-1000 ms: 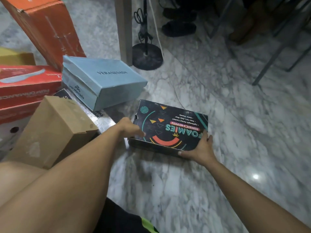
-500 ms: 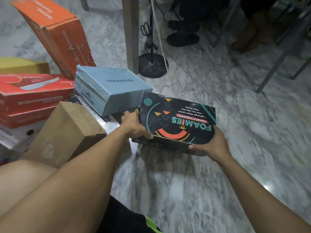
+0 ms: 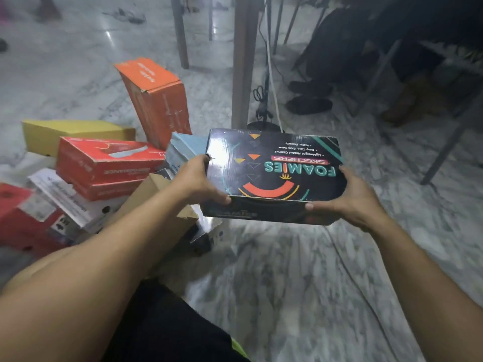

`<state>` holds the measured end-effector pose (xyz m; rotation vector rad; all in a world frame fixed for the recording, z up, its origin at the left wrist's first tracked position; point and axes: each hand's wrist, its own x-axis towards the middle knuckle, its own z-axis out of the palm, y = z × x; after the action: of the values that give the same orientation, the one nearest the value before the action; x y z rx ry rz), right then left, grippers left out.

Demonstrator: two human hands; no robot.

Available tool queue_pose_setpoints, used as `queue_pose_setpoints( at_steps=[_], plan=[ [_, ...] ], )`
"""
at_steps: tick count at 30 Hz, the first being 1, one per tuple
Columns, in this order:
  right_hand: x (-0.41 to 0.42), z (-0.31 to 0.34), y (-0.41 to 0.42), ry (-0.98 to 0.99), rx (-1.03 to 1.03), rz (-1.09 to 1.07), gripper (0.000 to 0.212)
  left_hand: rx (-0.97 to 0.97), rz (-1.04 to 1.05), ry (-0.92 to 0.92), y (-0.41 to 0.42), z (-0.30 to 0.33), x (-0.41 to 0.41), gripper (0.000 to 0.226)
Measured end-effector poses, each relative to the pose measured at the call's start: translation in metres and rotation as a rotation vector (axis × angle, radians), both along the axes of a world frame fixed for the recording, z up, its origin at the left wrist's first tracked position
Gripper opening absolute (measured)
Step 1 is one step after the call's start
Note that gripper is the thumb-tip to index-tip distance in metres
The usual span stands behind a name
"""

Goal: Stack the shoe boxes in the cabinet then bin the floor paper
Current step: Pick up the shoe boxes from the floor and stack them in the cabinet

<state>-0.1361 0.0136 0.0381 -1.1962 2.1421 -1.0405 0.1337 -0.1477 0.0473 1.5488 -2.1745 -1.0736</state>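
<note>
Above the marble floor (image 3: 287, 296), head view: black shoe box (image 3: 274, 173) held at centre frame, lid shut, contents not visible; printing reads upside down. At 9 o'clock of it, a pile of closed boxes on the floor: red box (image 3: 104, 163) on a white box (image 3: 65, 199), yellow box (image 3: 73, 131) behind, orange box (image 3: 156, 100) on end at 11 o'clock, blue box (image 3: 183, 150) just beside the held one, brown box (image 3: 159, 202) below. Left hand (image 3: 196, 181) grips the left end, thumb on the lid, fingers curled under. Right hand (image 3: 350, 199) grips the right near corner likewise. Both forearms extended.
</note>
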Motion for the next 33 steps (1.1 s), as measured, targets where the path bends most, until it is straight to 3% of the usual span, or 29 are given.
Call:
queue_pose_setpoints(
  at_steps=[4,10,15,18,19,22,23,25,27,33],
  plan=[
    [0.024,0.028,-0.018,-0.039,-0.035,0.100,0.083,-0.019,0.026,0.067,0.003,0.031,0.037,0.070],
    [0.073,0.059,-0.048,-0.070,-0.098,0.274,0.076,-0.114,0.143,0.076,0.008,0.066,0.110,0.085],
    [0.131,0.075,-0.087,-0.065,-0.132,0.452,0.071,-0.193,0.306,0.062,0.023,0.092,0.191,0.073],
    [0.176,0.084,-0.109,0.036,-0.144,0.541,0.070,-0.209,0.408,0.062,0.036,0.102,0.240,0.060],
    [0.192,0.087,-0.116,0.061,-0.152,0.570,0.068,-0.211,0.434,0.066,0.042,0.105,0.257,0.067],
    [0.243,0.098,-0.131,0.091,-0.162,0.677,0.064,-0.231,0.532,0.063,0.058,0.112,0.305,0.138],
    [0.259,0.100,-0.136,0.094,-0.165,0.709,0.073,-0.229,0.560,0.073,0.064,0.114,0.320,0.144],
    [0.294,0.104,-0.144,0.121,-0.180,0.755,0.091,-0.210,0.630,0.107,0.077,0.115,0.348,0.135],
    [0.327,0.108,-0.147,0.164,-0.188,0.801,0.094,-0.212,0.711,0.107,0.089,0.113,0.376,0.119],
    [0.424,0.101,-0.154,0.170,-0.148,0.986,0.068,-0.178,0.919,0.060,0.133,0.102,0.457,0.130]
  ],
)
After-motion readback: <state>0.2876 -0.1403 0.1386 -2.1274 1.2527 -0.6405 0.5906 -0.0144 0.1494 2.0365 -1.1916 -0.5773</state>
